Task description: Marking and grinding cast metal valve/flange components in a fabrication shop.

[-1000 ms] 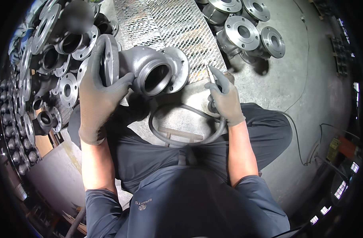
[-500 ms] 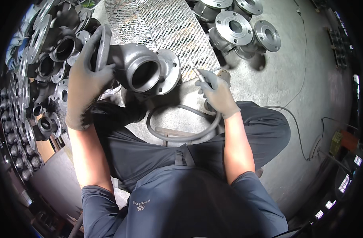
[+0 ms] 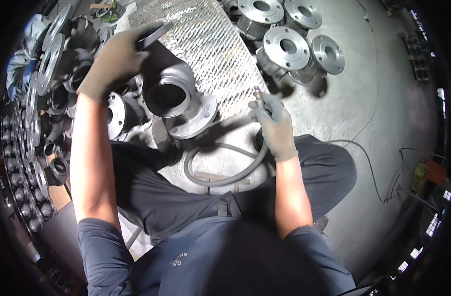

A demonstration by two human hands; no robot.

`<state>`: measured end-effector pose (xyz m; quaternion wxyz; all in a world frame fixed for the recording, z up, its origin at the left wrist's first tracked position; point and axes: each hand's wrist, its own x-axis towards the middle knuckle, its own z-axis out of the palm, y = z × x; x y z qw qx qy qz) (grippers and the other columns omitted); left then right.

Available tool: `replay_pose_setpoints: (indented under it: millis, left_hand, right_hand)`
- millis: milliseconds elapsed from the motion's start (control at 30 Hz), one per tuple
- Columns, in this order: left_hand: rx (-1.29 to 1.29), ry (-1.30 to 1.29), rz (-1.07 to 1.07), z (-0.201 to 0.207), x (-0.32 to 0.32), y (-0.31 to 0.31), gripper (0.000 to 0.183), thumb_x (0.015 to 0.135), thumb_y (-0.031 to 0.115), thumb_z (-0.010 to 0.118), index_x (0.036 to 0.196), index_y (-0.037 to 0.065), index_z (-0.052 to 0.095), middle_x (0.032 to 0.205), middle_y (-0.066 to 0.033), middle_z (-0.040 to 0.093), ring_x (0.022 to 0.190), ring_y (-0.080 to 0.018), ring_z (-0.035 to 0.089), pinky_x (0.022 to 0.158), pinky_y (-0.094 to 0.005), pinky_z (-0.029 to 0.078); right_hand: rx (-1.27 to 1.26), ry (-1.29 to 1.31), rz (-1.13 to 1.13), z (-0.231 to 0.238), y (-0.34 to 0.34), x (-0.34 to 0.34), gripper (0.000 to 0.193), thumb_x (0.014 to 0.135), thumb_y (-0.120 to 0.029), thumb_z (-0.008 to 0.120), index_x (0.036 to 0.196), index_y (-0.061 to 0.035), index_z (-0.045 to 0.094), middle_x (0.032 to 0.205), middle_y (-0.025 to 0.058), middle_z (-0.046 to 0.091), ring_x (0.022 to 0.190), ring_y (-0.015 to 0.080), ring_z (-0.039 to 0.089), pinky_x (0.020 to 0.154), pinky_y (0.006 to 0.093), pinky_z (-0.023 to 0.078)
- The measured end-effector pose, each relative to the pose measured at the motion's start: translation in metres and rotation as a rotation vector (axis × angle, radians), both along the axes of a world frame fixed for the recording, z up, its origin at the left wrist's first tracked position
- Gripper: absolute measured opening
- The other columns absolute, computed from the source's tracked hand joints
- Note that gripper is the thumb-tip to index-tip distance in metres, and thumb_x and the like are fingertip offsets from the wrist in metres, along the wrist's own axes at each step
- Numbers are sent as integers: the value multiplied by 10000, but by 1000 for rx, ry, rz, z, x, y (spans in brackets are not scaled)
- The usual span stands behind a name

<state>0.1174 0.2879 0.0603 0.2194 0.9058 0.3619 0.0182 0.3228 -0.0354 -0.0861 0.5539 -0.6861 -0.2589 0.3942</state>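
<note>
Left hand [image 3: 118, 59], gloved, raised at far left, fingers wrapped round the top flange of a grey flanged pipe fitting [image 3: 178, 101]. Fitting tilted, open bore facing the camera, lower flange resting toward the concrete floor [image 3: 363, 113] just in front of the knees. Grip closed and firm on the flange edge; thumb side hidden behind the casting.

Right hand [image 3: 272, 123], gloved, at centre right, fingers curled shut around a slim air tool [image 3: 259, 96] with its metal tip pointing up and away. Tool tip just beside the fitting's lower flange, apart from it by a small gap. Grey hose [image 3: 220, 170] running down from the tool, looping across the lap and back toward the left.

Expanded-metal grating [image 3: 210, 44] lying flat beyond the fitting, stretching to the far edge. Cluster of finished flanged fittings [image 3: 289, 39] standing far right of the grating, flanges up, bolt holes showing. Stack of dark castings [image 3: 53, 89] crowded along the left, some on edge, some lying, running from far to near. Row of small dark fittings [image 3: 25, 192] near left, packed side by side.

Thin cable [image 3: 378, 163] trailing over the floor at right. Dark trousers [image 3: 324, 167] and blue top [image 3: 225, 256] filling the near part of the view; seated or crouched, knees apart around the hose loop.
</note>
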Motion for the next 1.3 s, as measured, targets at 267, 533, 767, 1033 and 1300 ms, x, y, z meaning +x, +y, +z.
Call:
replay_pose_setpoints:
  millis: [267,533,767,1033,1300]
  left_hand:
    - [180,189,-252,-92,128,98,338,953,230,742,1273,123,762,1195,-211,787,1147,-454,735,962,-533,584]
    - [54,243,-462,-112,191,34,670,748,84,769,1417,119,746,1222,-220,793,1175,-433,747,1016,-479,607]
    - [48,-632,270,-107,64,-28,570,975,208,835,1486,18,667,1402,-194,749,1301,-286,711,1135,-400,535]
    - [-743,-831,1074,-177,-52,-170,893,997,560,833,1519,-99,531,1061,-95,716,828,-102,649,649,-247,477]
    - [-773,-1323,950,-168,2,-186,618,905,148,874,1417,-60,598,1175,-142,760,1011,-257,761,935,-385,615]
  right_hand:
    - [98,186,-219,49,9,-8,407,1090,-5,604,1476,122,570,1242,164,726,998,185,761,899,313,618]
    - [-4,176,-215,48,21,-1,403,1099,-12,584,1487,96,583,1236,164,757,1027,177,734,958,324,601]
    - [-12,211,-259,45,29,-5,502,1076,-11,570,1575,39,547,1217,148,746,917,143,725,749,269,603]
    - [-83,120,-100,38,11,-7,523,1109,-133,554,1624,-43,544,1053,118,750,777,142,713,624,300,631]
    - [-290,-2,19,44,9,-14,471,1054,-151,656,1495,14,640,1082,112,768,822,160,748,608,301,620]
